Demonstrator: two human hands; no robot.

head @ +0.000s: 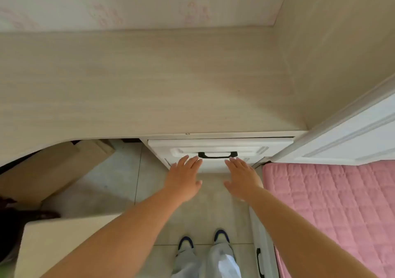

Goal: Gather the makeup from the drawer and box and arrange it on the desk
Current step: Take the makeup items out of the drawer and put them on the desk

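Below the tabletop (149,85) edge, at 6 o'clock, we see:
Drawer (220,149): white, closed, black handle (217,155).
Left hand (184,178): ours, fingers straight, spread flat, at 7 o'clock of the handle.
Right hand (242,178): likewise flat, at 5 o'clock.
Bed (331,203): pink quilt, 3 o'clock.
Makeup: not visible.

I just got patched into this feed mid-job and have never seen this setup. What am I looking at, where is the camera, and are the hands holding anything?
There is no machine here: a person wears one wide-angle camera on the head, looking forward and down. The two bare arms are theirs. The left hand and right hand reach, fingers straight, toward a shut white drawer with a black handle; neither holds anything. Above it lies the pale wood desk, with no makeup visible on it. A pink quilted bed is at the right, and cardboard boxes at the left.
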